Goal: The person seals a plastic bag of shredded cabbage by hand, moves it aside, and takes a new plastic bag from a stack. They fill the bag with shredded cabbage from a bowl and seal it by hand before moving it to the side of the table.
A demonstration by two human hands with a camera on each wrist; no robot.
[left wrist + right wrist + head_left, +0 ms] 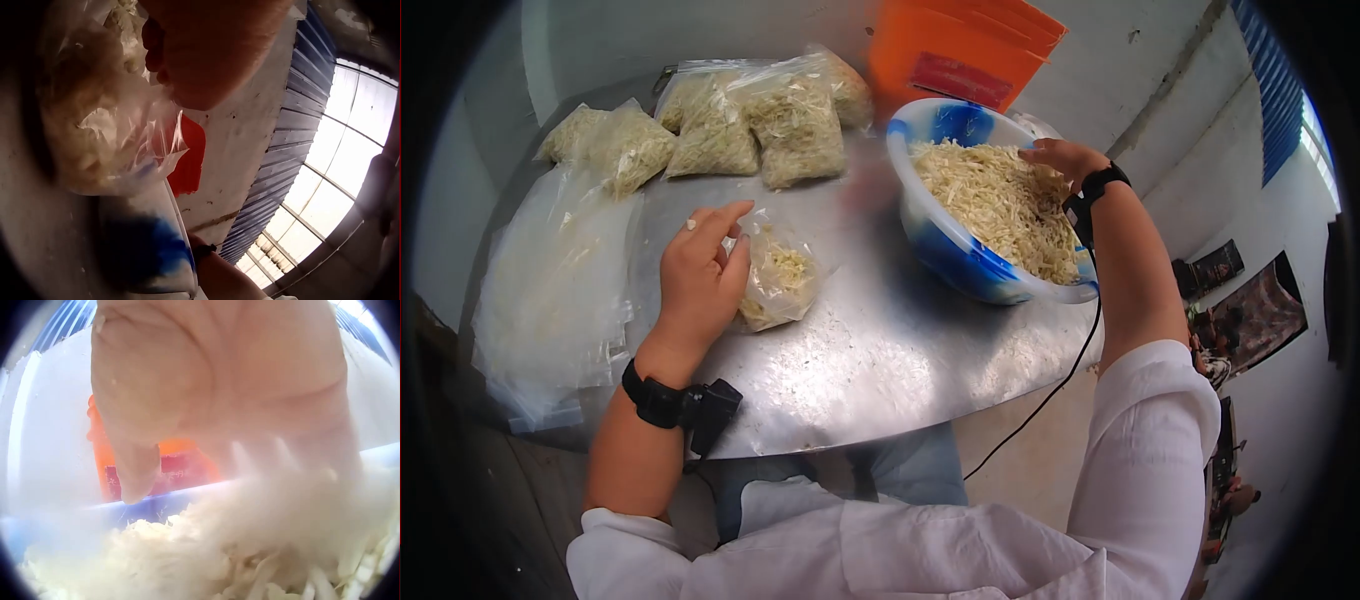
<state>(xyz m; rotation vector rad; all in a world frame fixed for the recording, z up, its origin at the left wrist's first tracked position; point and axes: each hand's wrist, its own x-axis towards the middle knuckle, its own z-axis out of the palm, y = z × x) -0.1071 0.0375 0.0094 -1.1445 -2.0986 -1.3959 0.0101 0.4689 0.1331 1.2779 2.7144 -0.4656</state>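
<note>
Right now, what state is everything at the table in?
Shreds: loose, heaped
Bowl: uncovered, well filled
Small bag: partly filled
Back bags: filled, closure unclear
Flat bags: spread out, apparently empty
Orange container: contents unseen
Left hand: beside small bag, grip unclear
Right hand: at shreds, thumb apart

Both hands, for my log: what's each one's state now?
Left hand: at the small bag; grip cannot be told.
Right hand: open, at the shreds.

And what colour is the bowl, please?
The bowl is patchy blue and white, clearest in the head view.
</note>
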